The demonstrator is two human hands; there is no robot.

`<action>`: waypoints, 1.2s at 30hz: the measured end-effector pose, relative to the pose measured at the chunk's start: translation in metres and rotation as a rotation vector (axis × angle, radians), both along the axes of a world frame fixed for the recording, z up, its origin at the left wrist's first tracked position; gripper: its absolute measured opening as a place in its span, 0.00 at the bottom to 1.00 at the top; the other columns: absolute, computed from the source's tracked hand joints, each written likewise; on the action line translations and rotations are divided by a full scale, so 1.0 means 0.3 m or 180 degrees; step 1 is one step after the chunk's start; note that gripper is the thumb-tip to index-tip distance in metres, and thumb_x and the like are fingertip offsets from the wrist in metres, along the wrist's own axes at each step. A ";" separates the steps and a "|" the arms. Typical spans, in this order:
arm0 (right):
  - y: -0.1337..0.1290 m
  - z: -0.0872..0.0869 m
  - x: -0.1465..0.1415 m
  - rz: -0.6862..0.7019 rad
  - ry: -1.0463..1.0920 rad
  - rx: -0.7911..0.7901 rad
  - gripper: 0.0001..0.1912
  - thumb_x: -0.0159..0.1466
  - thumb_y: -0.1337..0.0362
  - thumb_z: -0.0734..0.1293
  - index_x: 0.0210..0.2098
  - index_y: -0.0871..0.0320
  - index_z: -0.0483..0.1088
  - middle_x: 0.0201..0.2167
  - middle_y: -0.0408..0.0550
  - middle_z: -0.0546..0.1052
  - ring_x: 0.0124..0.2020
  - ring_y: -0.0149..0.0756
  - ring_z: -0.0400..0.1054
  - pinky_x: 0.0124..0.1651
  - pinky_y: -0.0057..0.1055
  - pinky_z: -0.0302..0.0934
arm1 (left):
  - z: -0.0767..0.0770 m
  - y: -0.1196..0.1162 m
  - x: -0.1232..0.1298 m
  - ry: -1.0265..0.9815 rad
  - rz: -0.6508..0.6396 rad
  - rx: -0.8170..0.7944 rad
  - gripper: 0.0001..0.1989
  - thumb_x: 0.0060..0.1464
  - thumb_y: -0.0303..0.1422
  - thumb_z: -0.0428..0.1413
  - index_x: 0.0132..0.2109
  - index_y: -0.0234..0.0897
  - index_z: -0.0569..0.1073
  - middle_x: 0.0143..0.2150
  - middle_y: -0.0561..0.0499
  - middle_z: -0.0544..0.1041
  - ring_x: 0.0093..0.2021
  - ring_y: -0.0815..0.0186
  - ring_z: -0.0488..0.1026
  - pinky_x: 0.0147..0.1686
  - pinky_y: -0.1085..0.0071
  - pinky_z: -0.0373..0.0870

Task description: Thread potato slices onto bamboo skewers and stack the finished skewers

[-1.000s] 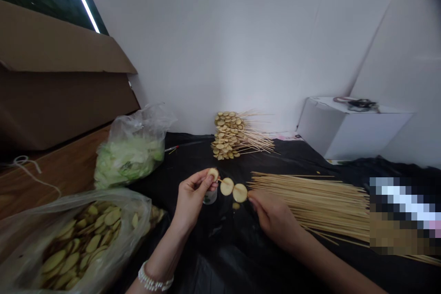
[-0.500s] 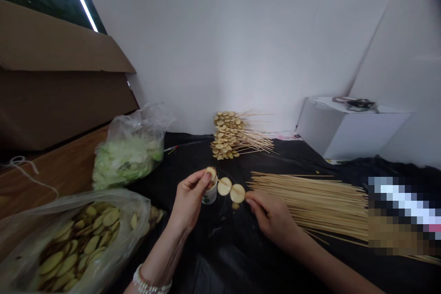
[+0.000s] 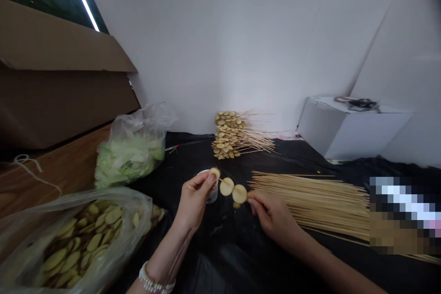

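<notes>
A bamboo skewer (image 3: pixel 233 191) carrying three round potato slices (image 3: pixel 226 187) spans the gap between the fingertips of both hands, roughly level above the black plastic sheet (image 3: pixel 241 257); the slices sit spaced apart along it, none touching another. The left hand (image 3: pixel 195 202) is nearly closed, thumb and forefinger pinching the end slice and the skewer inside it; the right hand (image 3: pixel 272 216) is nearly closed too, its fingertips (image 3: pixel 250 198) on the skewer's other end, just past the last slice, though the exact grip is partly hidden.

A small cup (image 3: pixel 211 193) stands just behind the left fingers; a stray slice (image 3: pixel 236 205) lies just below the skewer, close to the right fingertips. Risk: a slice could split if pressed too hard, and a dropped one would land on the sheet; the sharp skewer tip could catch a finger if the pinch slips.

Loose skewers (image 3: pixel 310 202) lie just beyond the right fingers, and finished skewers (image 3: pixel 229 135) are stacked well ahead of both hands. A bag of potato slices (image 3: pixel 82 243) sits left of the left wrist, with a bag of shredded greens (image 3: pixel 129 156) beyond it; the sheet offers open room below both hands.
</notes>
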State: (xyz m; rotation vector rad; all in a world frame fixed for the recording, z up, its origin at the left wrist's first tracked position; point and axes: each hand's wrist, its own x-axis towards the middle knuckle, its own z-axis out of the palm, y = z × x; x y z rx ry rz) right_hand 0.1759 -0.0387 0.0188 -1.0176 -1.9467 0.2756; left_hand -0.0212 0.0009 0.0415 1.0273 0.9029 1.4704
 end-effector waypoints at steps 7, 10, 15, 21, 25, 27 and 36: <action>0.007 -0.027 0.000 -0.0031 0.0051 0.0377 0.09 0.66 0.70 0.57 0.36 0.57 0.69 0.30 0.45 0.76 0.31 0.32 0.70 0.35 0.26 0.60 | -0.002 -0.004 0.000 0.0089 0.0018 0.0023 0.12 0.42 0.37 0.67 0.33 0.35 0.81 0.26 0.52 0.74 0.25 0.74 0.65 0.28 0.77 0.62; 0.005 -0.027 -0.001 0.0015 0.0039 0.0228 0.10 0.66 0.70 0.57 0.33 0.56 0.68 0.26 0.43 0.73 0.28 0.31 0.67 0.32 0.26 0.58 | -0.005 -0.002 0.001 0.0118 0.0002 0.0018 0.11 0.42 0.37 0.66 0.33 0.34 0.81 0.27 0.52 0.74 0.26 0.74 0.65 0.29 0.77 0.63; 0.001 -0.017 -0.002 0.0157 0.0063 -0.0298 0.14 0.67 0.69 0.56 0.25 0.56 0.63 0.19 0.39 0.66 0.22 0.28 0.61 0.28 0.24 0.53 | -0.009 0.000 -0.002 0.0209 -0.0044 -0.0021 0.12 0.43 0.37 0.66 0.34 0.34 0.80 0.28 0.52 0.74 0.27 0.73 0.66 0.30 0.77 0.62; 0.005 -0.026 -0.007 -0.0005 0.0077 0.0041 0.11 0.66 0.70 0.56 0.31 0.57 0.66 0.26 0.44 0.72 0.27 0.31 0.65 0.32 0.26 0.55 | -0.012 0.002 -0.001 0.0312 -0.0031 0.0010 0.13 0.43 0.38 0.66 0.35 0.34 0.80 0.30 0.51 0.75 0.29 0.72 0.67 0.31 0.76 0.63; 0.003 -0.019 -0.006 0.0035 0.0045 -0.0027 0.12 0.67 0.70 0.56 0.29 0.56 0.65 0.24 0.43 0.71 0.26 0.30 0.64 0.30 0.26 0.54 | -0.012 0.002 -0.001 0.0375 -0.0003 0.0011 0.14 0.43 0.39 0.66 0.35 0.34 0.80 0.30 0.50 0.74 0.29 0.71 0.66 0.31 0.76 0.62; 0.002 -0.018 -0.005 0.0059 0.0031 -0.0075 0.12 0.67 0.70 0.57 0.28 0.56 0.65 0.23 0.42 0.70 0.25 0.30 0.64 0.29 0.25 0.54 | -0.011 0.002 -0.002 0.0443 -0.0018 0.0011 0.14 0.43 0.39 0.65 0.35 0.33 0.80 0.29 0.50 0.74 0.28 0.71 0.66 0.30 0.75 0.62; 0.002 -0.034 -0.002 -0.0090 -0.0119 0.0261 0.11 0.67 0.70 0.55 0.36 0.57 0.68 0.29 0.47 0.74 0.30 0.34 0.68 0.34 0.28 0.58 | 0.001 -0.011 0.008 0.0391 -0.0016 0.0045 0.13 0.43 0.38 0.66 0.34 0.33 0.80 0.30 0.51 0.74 0.29 0.72 0.65 0.30 0.76 0.61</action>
